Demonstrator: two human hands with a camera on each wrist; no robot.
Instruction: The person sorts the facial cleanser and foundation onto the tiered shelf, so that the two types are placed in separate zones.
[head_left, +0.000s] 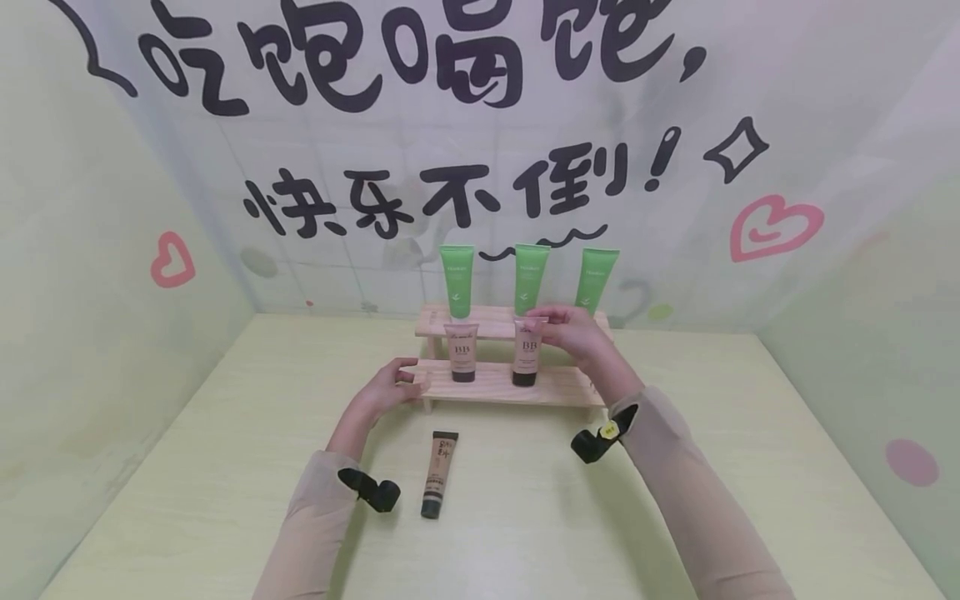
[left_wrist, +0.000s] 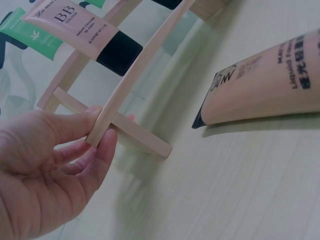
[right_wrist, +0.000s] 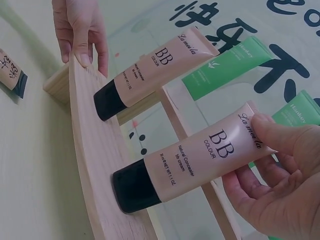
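Note:
My right hand (head_left: 576, 335) pinches the upper end of a pink BB cream tube (right_wrist: 200, 155), which stands cap down on the lower step of a small two-step wooden rack (head_left: 487, 383). Thumb and fingers of my left hand (left_wrist: 55, 165) grip the left end of that lower step. Between the hands, a second pink BB cream tube (head_left: 462, 354) stands upright on the same step. Behind, on the upper step, are three green tubes, the left one (head_left: 458, 282), the middle one (head_left: 529, 279) and the right one (head_left: 596, 279), whose base my right hand partly hides.
A tan liquid foundation tube (head_left: 438, 475) with a dark cap lies flat on the pale table (head_left: 510, 517) in front of the rack. The back wall (head_left: 337, 275) carries large black writing and rises close behind the rack. Side walls stand left and right.

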